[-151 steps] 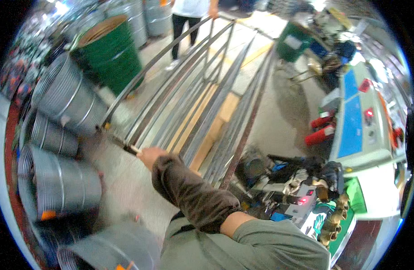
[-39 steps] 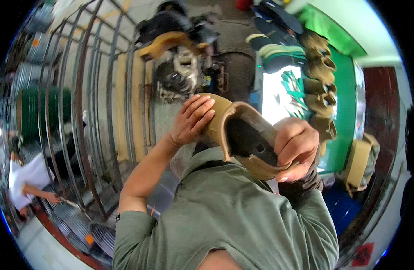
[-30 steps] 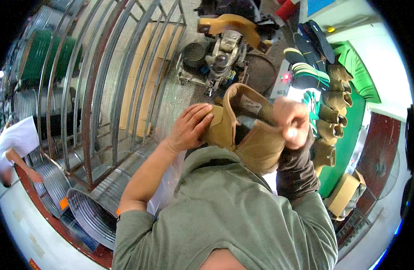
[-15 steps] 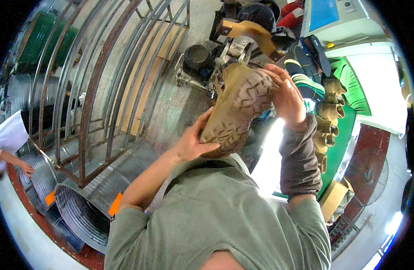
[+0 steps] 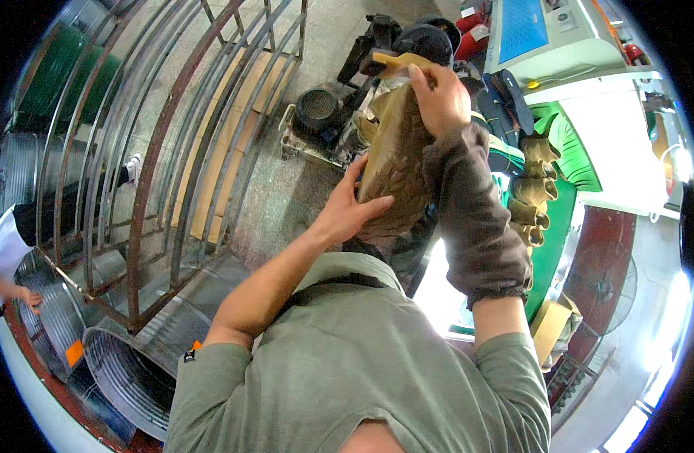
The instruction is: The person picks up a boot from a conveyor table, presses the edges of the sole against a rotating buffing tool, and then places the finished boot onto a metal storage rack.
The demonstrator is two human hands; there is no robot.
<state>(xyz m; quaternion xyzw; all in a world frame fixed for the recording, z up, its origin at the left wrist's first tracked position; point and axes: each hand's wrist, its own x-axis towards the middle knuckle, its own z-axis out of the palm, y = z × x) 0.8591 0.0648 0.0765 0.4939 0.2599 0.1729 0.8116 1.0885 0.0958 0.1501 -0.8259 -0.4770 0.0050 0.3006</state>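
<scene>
Gripping the boot (image 5: 398,166) from both ends on the near side of the machine (image 5: 316,109), the left hand (image 5: 350,213) and right hand (image 5: 445,100) could drop it against the machine if either hold slipped.

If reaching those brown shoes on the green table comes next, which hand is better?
Probably the right hand: it's nearer those shoes on the green table than the left hand, though both touch another shoe.

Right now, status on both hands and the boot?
Left hand grips boot, near end. Right hand at far end, grip unclear. Tread showing. Machine close beyond; contact can't be told.
</scene>
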